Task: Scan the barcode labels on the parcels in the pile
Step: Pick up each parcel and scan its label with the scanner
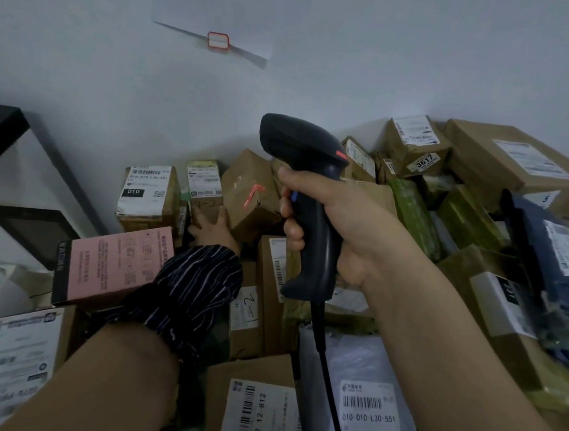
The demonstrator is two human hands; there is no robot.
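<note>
head view, looking down over both forearms at a pile of parcels [414, 206] heaped against a pale wall [83, 60]. your right hand [339, 227] is gripping a black handheld scanner [306, 169] by its handle, fingers wrapped fully round it; its cable [327, 373] is trailing back toward you. the scanner's nose is pointing away from you and down, toward the far edge of the pile. a red streak of scan light is falling on a tilted brown box [249, 191] at that far edge, just ahead and left of your right hand. the lit face is showing bare cardboard; no barcode is visible on it. your left hand [211, 224], a dark striped sleeve [187, 292] round its wrist, is resting further in, fingers spread wide and holding nothing, fingertips touching a small box [205, 184] just left of the brown one. that small box is showing a printed label facing you, and a box marked 010 [147, 191] is standing just left of it, label also facing you. so the left hand is lying nearer the boxes, and the readable labels are sitting left of where the beam is landing. the next scan is probably calling for a short swing of the scanner leftward, or for the left hand to turn the brown box.
</note>
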